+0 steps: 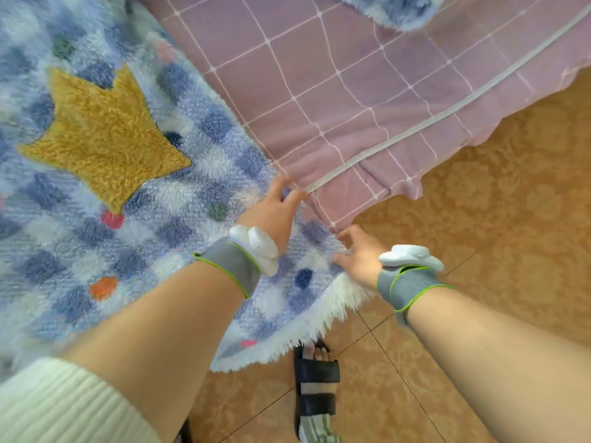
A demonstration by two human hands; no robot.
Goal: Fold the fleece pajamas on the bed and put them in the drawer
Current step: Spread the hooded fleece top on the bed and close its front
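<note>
The pink checked bed sheet (351, 91) fills the upper right, above the tan tiled floor (511, 193). The blue checked fleece pajamas (179, 199), with a yellow star (102, 135), lie spread on the bed, their white fringed hem hanging over the corner. Your left hand (275, 215) rests on the fleece edge, fingers stretched out. Your right hand (359, 255) touches the hem just beside it; whether its fingers pinch the fabric, you cannot tell. A black sandal (315, 391) stands below.
</note>
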